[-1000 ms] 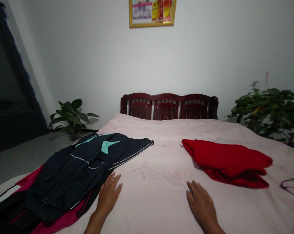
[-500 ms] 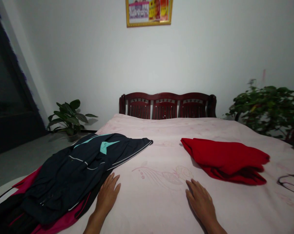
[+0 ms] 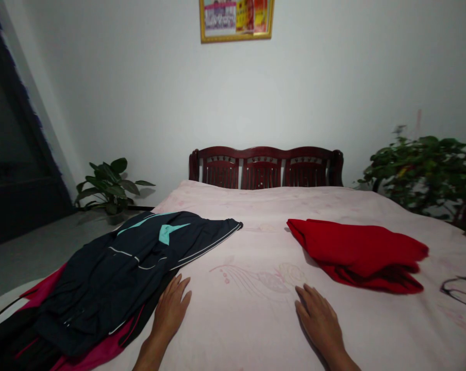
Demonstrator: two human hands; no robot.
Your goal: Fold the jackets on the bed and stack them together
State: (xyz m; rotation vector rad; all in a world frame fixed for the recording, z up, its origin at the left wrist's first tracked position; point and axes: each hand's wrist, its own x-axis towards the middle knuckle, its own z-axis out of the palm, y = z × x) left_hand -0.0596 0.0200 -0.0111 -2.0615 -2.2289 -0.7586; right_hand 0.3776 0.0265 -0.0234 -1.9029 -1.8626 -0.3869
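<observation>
Basically, L hand is nearside & left of the flower print on the pale pink sheet, palm down, fingers loosely spread, grasping nothing; dark jacket w/ teal patches lies left of the print, outward of L hand; black-&-pink garment pokes out from under it, same side of the print, edge just beside L hand, can't tell if touching; R hand is nearside & right of the print, palm down, also released, fingers slightly bent; folded red cloth lies right of the print, a bit beyond R hand & apart from it; eyeglasses farther right of the print, partly cut off; wooden headboard well beyond the print.
</observation>
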